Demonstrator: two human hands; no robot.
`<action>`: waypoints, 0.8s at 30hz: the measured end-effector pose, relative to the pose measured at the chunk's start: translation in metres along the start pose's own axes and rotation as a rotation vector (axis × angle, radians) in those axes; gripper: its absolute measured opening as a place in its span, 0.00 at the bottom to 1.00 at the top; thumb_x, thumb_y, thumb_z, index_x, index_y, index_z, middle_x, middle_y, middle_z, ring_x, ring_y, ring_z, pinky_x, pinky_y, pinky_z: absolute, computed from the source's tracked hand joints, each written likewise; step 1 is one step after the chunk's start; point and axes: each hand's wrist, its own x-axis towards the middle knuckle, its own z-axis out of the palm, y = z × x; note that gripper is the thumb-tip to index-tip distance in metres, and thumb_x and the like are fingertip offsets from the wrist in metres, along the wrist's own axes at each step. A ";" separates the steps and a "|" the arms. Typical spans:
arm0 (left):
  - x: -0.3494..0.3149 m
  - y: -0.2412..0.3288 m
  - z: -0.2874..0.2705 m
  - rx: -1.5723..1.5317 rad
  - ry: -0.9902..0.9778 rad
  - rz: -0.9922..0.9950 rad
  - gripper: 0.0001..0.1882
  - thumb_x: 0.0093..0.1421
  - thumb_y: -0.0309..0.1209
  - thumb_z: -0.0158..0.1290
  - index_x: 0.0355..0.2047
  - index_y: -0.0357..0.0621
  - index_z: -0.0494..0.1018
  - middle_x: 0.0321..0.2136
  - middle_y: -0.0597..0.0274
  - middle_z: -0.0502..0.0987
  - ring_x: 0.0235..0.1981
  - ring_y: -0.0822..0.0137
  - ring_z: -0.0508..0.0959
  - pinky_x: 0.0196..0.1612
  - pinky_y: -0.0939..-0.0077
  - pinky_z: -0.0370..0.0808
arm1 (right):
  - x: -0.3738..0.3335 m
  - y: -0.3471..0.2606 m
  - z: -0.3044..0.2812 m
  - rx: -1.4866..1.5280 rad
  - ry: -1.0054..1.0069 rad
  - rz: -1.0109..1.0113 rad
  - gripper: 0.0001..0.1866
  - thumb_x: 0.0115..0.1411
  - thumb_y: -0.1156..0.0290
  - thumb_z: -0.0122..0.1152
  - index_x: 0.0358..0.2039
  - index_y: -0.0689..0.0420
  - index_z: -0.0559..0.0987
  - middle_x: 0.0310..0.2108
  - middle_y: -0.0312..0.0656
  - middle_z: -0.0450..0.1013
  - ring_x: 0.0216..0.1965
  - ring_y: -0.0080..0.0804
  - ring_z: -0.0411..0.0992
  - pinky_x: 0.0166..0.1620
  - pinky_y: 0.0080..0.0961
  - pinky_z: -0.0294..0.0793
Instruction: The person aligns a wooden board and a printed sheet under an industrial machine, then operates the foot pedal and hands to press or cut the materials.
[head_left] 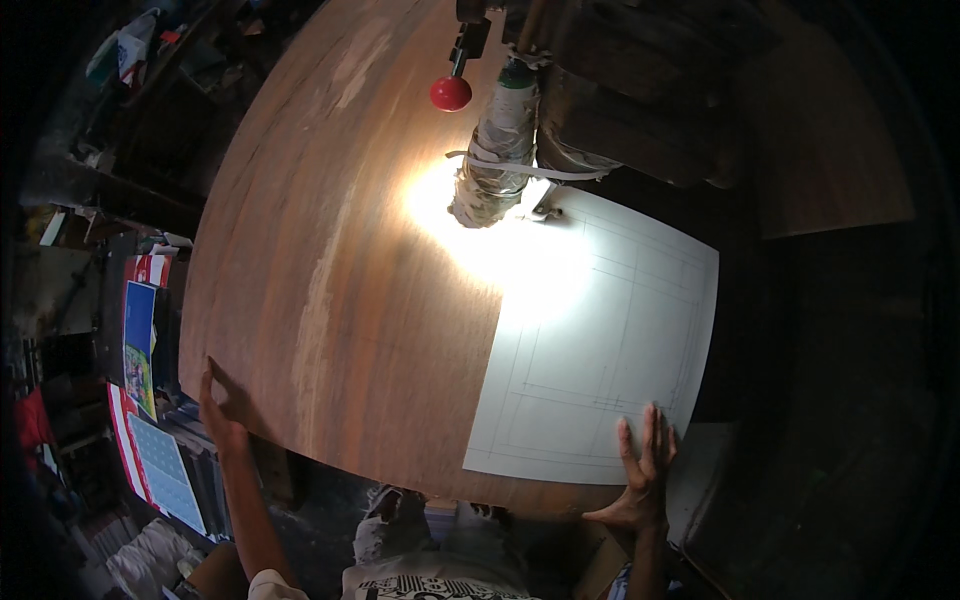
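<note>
A large brown plywood board point(395, 370) lies in front of me, with a white sheet point(570, 375) ruled with thin pencil lines on its right part. My left hand point(222, 415) rests at the board's near left corner, one digit stretched along the top; its other fingers are mostly hidden. At the sheet's near right corner lies my right hand point(645, 465), fingers extended over the paper and thumb spread toward the board's near edge. A tape-wrapped machine column point(500, 150) comes down over the far part, beside a strong glare that hides the sheet's upper left.
A red ball knob point(450, 94) on a lever hangs left of the column. A dark machine body point(640, 100) stands behind the sheet. On the left are a calendar-like blue sheet point(168, 475), printed covers and clutter; a white cloth heap point(150, 560) lies at lower left.
</note>
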 end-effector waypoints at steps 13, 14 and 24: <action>0.007 0.005 0.008 -0.196 0.037 -0.165 0.32 0.66 0.47 0.58 0.64 0.42 0.72 0.66 0.54 0.65 0.67 0.57 0.64 0.69 0.62 0.64 | 0.004 -0.001 -0.004 -0.009 0.043 -0.038 0.82 0.13 0.32 0.83 0.73 0.54 0.63 0.76 0.63 0.44 0.77 0.65 0.43 0.72 0.68 0.43; 0.007 0.000 0.003 -0.177 -0.014 -0.110 0.32 0.66 0.47 0.58 0.65 0.42 0.72 0.66 0.53 0.65 0.67 0.57 0.64 0.69 0.62 0.64 | 0.005 -0.001 -0.004 -0.020 0.043 -0.042 0.82 0.13 0.33 0.83 0.73 0.54 0.63 0.76 0.63 0.44 0.76 0.65 0.44 0.72 0.68 0.43; 0.004 0.018 0.026 -0.255 0.056 -0.252 0.30 0.70 0.46 0.52 0.66 0.42 0.69 0.66 0.53 0.64 0.66 0.57 0.65 0.68 0.62 0.66 | 0.007 -0.006 -0.013 -0.038 0.029 -0.003 0.84 0.09 0.38 0.85 0.74 0.54 0.61 0.76 0.63 0.44 0.76 0.65 0.45 0.72 0.69 0.43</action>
